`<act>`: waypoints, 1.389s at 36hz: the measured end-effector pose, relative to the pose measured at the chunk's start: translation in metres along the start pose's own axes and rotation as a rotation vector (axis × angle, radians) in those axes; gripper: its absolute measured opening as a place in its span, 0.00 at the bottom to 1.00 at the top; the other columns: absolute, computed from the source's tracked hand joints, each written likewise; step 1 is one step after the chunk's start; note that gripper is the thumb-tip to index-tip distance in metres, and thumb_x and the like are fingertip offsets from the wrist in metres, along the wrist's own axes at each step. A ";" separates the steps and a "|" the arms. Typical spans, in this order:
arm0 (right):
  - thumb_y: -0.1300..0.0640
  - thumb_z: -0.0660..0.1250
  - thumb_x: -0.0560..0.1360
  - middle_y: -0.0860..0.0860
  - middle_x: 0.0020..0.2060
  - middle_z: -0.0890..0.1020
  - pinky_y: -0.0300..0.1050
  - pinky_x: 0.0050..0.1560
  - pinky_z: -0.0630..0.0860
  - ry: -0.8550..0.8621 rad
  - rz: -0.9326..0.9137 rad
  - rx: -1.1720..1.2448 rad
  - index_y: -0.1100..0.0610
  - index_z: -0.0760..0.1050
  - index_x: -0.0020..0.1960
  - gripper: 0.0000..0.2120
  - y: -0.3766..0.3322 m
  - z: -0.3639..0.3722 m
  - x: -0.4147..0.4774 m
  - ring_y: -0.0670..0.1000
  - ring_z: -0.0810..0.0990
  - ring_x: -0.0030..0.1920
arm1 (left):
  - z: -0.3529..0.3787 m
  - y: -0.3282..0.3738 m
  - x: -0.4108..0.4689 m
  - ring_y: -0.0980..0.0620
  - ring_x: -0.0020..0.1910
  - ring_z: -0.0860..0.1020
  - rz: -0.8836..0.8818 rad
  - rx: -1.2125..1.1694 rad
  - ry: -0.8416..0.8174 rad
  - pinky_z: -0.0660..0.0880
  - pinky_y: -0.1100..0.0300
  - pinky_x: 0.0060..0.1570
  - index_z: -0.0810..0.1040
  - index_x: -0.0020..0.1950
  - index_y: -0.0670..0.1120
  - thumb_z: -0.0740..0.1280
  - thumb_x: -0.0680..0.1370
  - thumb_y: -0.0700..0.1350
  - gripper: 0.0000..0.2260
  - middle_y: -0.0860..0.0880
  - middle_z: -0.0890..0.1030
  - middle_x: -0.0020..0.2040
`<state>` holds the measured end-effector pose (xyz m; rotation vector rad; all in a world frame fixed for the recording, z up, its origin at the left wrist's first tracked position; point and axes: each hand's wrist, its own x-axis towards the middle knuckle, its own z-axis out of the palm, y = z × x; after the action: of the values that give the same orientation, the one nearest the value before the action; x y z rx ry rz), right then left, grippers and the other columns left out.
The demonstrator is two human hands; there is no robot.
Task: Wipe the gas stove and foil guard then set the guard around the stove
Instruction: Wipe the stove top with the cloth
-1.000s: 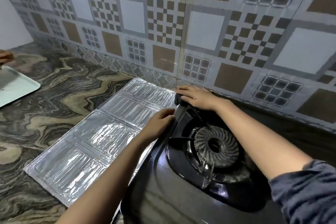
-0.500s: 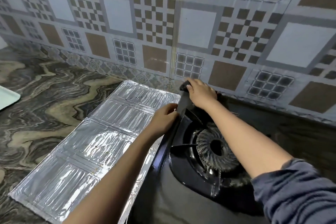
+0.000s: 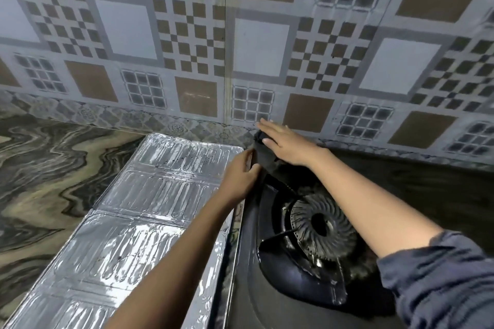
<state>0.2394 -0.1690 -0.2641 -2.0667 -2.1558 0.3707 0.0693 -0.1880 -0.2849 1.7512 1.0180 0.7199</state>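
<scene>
Flattened on a dark cloth, the right hand scrubs the black gas stove's far corner; the left hand grips the stove's edge, steadying it beside the flat silver foil guard.

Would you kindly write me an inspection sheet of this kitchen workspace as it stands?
Surface: marbled stone counter.
Job's things: black gas stove with burner; foil guard lying flat beside it, not around it; dark cloth at the stove's back corner.
Clutter: nothing seen.
Hands: left hand grips the stove's edge; right hand presses flat on the cloth.
Cables: nothing seen.
Surroundings: patterned tile wall.
</scene>
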 end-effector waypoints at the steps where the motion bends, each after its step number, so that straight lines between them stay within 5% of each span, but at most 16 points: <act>1: 0.50 0.49 0.81 0.47 0.76 0.52 0.50 0.76 0.47 0.020 -0.011 0.001 0.51 0.50 0.76 0.24 0.000 0.003 0.001 0.49 0.49 0.76 | 0.000 -0.001 0.003 0.53 0.64 0.70 0.002 0.011 0.001 0.65 0.62 0.61 0.67 0.70 0.42 0.61 0.77 0.38 0.21 0.45 0.73 0.67; 7: 0.49 0.49 0.81 0.49 0.75 0.58 0.54 0.73 0.56 0.028 0.077 0.052 0.48 0.55 0.74 0.21 0.004 0.003 0.004 0.53 0.57 0.74 | 0.003 -0.005 0.015 0.49 0.68 0.69 0.014 0.053 -0.001 0.63 0.61 0.62 0.64 0.71 0.42 0.61 0.77 0.41 0.22 0.44 0.70 0.70; 13: 0.48 0.49 0.81 0.50 0.76 0.54 0.51 0.73 0.54 -0.124 0.165 0.105 0.49 0.52 0.75 0.23 0.016 -0.012 0.002 0.55 0.54 0.75 | 0.008 -0.001 0.030 0.52 0.59 0.71 0.109 0.148 0.022 0.62 0.68 0.51 0.69 0.67 0.39 0.62 0.77 0.37 0.18 0.43 0.74 0.63; 19: 0.46 0.50 0.81 0.50 0.74 0.57 0.52 0.72 0.58 -0.167 0.166 0.146 0.47 0.54 0.74 0.22 0.043 -0.020 -0.013 0.54 0.58 0.74 | 0.011 0.002 0.050 0.44 0.70 0.65 0.128 0.367 0.001 0.59 0.57 0.69 0.65 0.70 0.37 0.63 0.77 0.40 0.22 0.40 0.67 0.70; 36: 0.45 0.49 0.81 0.48 0.72 0.64 0.54 0.68 0.64 0.062 0.279 0.149 0.48 0.61 0.71 0.20 0.096 -0.023 -0.076 0.53 0.63 0.71 | 0.037 0.030 0.074 0.43 0.66 0.69 0.222 0.801 -0.135 0.58 0.52 0.69 0.69 0.68 0.42 0.58 0.80 0.49 0.19 0.41 0.72 0.67; 41: 0.45 0.48 0.81 0.48 0.73 0.62 0.53 0.67 0.63 0.096 0.338 0.105 0.49 0.60 0.72 0.21 0.113 -0.027 -0.097 0.53 0.62 0.72 | 0.052 0.043 0.080 0.42 0.60 0.74 0.225 0.786 -0.170 0.69 0.55 0.57 0.74 0.62 0.41 0.60 0.79 0.49 0.16 0.41 0.77 0.62; 50: 0.46 0.48 0.81 0.48 0.73 0.62 0.52 0.68 0.63 0.158 0.439 0.070 0.49 0.61 0.72 0.21 0.154 -0.034 -0.133 0.53 0.62 0.72 | 0.087 0.063 0.094 0.42 0.54 0.77 0.200 0.763 -0.295 0.72 0.55 0.49 0.78 0.58 0.44 0.61 0.79 0.49 0.13 0.42 0.81 0.56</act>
<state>0.4032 -0.2942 -0.2628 -2.4268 -1.5702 0.3066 0.2057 -0.1562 -0.2568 2.5513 0.9825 0.1625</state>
